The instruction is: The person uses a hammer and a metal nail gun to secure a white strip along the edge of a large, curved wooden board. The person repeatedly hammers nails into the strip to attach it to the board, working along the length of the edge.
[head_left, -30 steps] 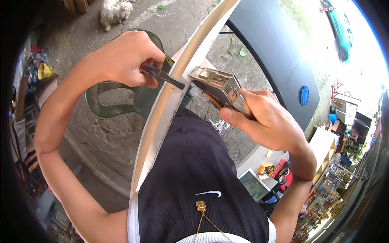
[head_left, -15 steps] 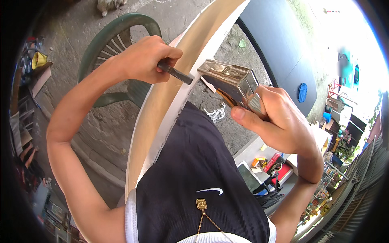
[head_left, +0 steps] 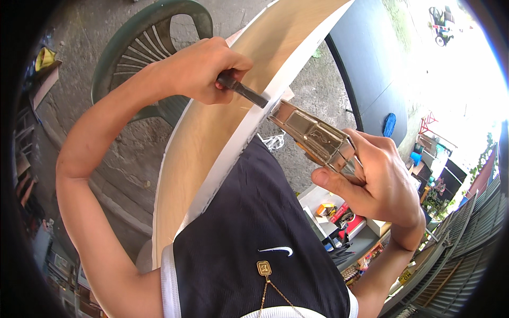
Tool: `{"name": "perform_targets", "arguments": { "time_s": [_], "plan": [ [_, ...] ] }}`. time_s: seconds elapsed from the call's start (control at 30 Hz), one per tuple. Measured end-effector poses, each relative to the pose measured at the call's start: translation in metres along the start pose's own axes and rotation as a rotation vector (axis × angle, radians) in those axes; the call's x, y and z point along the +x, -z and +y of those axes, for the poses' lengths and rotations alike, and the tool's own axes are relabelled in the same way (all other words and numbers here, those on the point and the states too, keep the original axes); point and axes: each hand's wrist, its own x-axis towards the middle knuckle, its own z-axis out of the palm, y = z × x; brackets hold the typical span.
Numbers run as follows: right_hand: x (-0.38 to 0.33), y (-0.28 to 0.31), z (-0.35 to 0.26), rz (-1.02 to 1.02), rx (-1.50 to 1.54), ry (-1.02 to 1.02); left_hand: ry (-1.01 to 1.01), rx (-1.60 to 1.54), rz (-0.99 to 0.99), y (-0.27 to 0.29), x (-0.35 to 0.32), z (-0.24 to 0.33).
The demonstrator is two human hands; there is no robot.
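A long curved panel (head_left: 204,153), tan inside with a white folded edge (head_left: 233,139), leans up from my lap. My left hand (head_left: 204,71) is closed around a short dark metal bar (head_left: 249,95), whose flat end lies at the white edge. From the other side, my right hand (head_left: 384,180) grips a silver metal staple gun (head_left: 310,130), its nose close to that edge. I cannot tell whether the nose touches it. A row of small dark marks runs along the edge's lower side.
A green plastic chair (head_left: 106,74) stands beyond my left arm. A grey-blue panel (head_left: 371,69) with a blue oval patch (head_left: 389,125) is at the right. White strips (head_left: 273,141) lie on the concrete ground. Small boxes and tools sit on a table (head_left: 363,238) below my right hand.
Both hands have shifted a little to the right in view, with the bar and staple gun. The staple gun has turned, showing more of its top. The panel appears farther right at its top.
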Motion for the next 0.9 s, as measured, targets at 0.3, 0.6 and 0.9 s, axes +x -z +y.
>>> {"name": "perform_targets", "arguments": {
  "time_s": [0.3,0.6,0.9],
  "plan": [
    [0.004,0.002,-0.010,-0.008,-0.050,-0.022,0.000,0.011,0.013,0.001,0.000,0.002],
    [0.011,-0.013,0.004,0.033,-0.052,-0.023,-0.002,-0.030,0.027,-0.005,0.002,0.000],
    [0.010,0.001,0.002,0.056,0.027,-0.014,0.072,0.026,-0.012,0.007,-0.006,0.004]
  ]
}}
